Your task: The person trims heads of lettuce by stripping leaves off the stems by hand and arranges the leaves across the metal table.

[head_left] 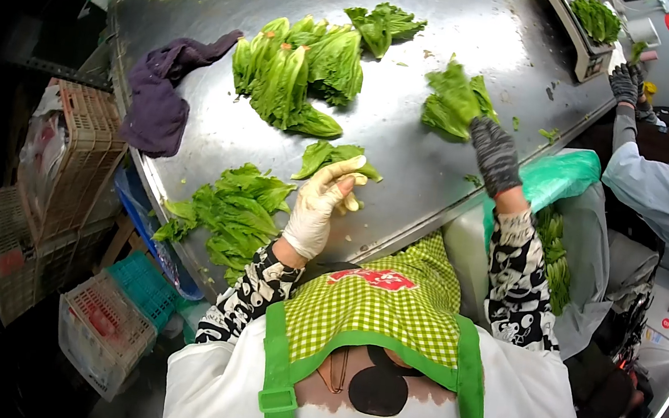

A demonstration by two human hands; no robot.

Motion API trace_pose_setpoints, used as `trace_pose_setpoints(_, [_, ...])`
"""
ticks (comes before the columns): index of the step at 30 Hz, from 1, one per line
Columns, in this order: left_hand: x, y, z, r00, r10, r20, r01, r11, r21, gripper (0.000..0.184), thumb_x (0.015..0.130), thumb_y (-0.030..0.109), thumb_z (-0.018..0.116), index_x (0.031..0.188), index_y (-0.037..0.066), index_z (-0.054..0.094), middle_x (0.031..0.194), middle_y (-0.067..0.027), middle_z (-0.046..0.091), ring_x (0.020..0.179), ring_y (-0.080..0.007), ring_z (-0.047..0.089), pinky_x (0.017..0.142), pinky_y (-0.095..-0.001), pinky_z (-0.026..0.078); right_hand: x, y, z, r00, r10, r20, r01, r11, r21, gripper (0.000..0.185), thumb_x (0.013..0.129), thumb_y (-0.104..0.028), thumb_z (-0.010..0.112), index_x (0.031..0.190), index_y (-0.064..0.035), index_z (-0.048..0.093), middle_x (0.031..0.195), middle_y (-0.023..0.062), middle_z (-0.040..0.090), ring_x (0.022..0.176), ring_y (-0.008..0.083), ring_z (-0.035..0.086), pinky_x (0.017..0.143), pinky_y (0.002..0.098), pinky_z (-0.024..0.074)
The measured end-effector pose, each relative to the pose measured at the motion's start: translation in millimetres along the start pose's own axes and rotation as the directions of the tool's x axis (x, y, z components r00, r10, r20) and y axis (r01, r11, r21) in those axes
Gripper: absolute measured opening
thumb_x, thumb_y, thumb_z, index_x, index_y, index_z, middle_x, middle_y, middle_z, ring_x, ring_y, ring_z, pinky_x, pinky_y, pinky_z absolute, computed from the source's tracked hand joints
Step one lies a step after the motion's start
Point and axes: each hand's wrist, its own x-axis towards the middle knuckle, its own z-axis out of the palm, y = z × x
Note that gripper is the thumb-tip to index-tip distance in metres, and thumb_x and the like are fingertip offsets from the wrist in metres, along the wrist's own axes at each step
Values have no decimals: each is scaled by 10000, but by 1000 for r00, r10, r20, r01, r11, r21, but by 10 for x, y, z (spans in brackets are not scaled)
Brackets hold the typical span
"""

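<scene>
My right hand, in a dark grey glove, grips the base of a head of leafy lettuce, whose blurred leaves spread over the steel table. My left hand, in a cream glove, is curled with thumb and fingers close together; what they hold, if anything, is hidden. Beside its fingertips lies a small piece of lettuce, partly covered by the hand. To its left is a pile of loose leaves. Farther back, several lettuce heads lie side by side, with a single lettuce behind them.
A purple cloth hangs over the table's left edge. Crates stand left of it. A lined bag with greens is beside my right arm. At far right, a co-worker's gloved hands are near a scale bearing lettuce.
</scene>
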Motion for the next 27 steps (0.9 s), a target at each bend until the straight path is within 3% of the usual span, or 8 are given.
trace_pose_setpoints(2, [10, 10, 13, 1000, -15, 2, 15, 1000, -21, 406, 930, 271, 586, 1256, 32, 553, 1008, -35, 643, 700, -52, 535, 638, -176, 398, 114, 336, -117, 995, 96, 26, -91, 985, -143, 277, 930, -166, 501, 1144, -36, 620, 1101, 195, 627, 1002, 338, 596, 886, 391, 468])
trace_pose_setpoints(4, [11, 4, 15, 1000, -13, -2, 12, 1000, -17, 399, 930, 271, 586, 1251, 35, 558, 1000, -33, 646, 697, -48, 534, 633, -176, 396, 193, 636, -94, 838, 545, 31, -508, 758, 409, 310, 950, -250, 483, 1079, -15, 640, 1031, 222, 642, 947, 361, 607, 859, 399, 466])
trace_pose_setpoints(11, [10, -43, -16, 999, -33, -17, 33, 999, 21, 394, 929, 271, 587, 1244, 35, 561, 999, -38, 650, 687, -45, 536, 629, -176, 396, 256, 1459, 294, 738, 646, 196, -665, 647, 373, 416, 916, -352, 505, 1120, -12, 632, 1090, 232, 633, 1027, 381, 593, 902, 415, 443])
trace_pose_setpoints(18, [38, -44, -9, 997, -58, -53, 60, 998, 35, 397, 919, 289, 604, 1218, 30, 576, 989, -47, 658, 688, -51, 557, 633, -184, 406, 475, 592, -148, 876, 474, -94, -478, 878, -25, 461, 874, -350, 576, 1231, -58, 575, 1148, 198, 618, 1077, 347, 575, 956, 403, 427])
trace_pose_setpoints(20, [63, -76, -13, 997, -58, -46, 59, 998, 17, 400, 917, 292, 607, 1216, 28, 577, 990, -48, 659, 687, -55, 560, 638, -186, 412, 669, -118, -514, 915, 404, -16, -401, 912, 87, 380, 884, -259, 609, 1195, -42, 600, 1131, 188, 629, 986, 280, 627, 872, 354, 484])
trace_pose_setpoints(22, [77, -72, 29, 997, -64, -35, 65, 997, 42, 395, 911, 302, 616, 1188, 22, 594, 976, -50, 658, 684, -61, 561, 646, -188, 426, 755, -363, -373, 978, 206, 30, -194, 845, 498, 324, 840, -239, 642, 1105, -52, 647, 1017, 164, 667, 926, 310, 636, 846, 365, 498])
trace_pose_setpoints(24, [87, -43, 81, 998, -51, -20, 52, 996, 75, 392, 907, 310, 622, 1167, 18, 607, 964, -50, 658, 684, -62, 560, 649, -189, 432, 883, -866, -503, 982, 143, 120, -187, 756, 627, 264, 834, -182, 645, 1061, -48, 666, 967, 153, 678, 858, 304, 648, 799, 351, 516])
trace_pose_setpoints(27, [65, -30, 92, 999, -41, -30, 44, 994, 103, 366, 899, 317, 631, 1092, 6, 638, 936, -57, 664, 685, -67, 566, 646, -198, 440, 1221, -1170, -273, 1000, -13, -16, 20, 805, 593, 278, 854, -92, 624, 1128, -53, 644, 1008, 132, 678, 887, 225, 646, 817, 314, 512])
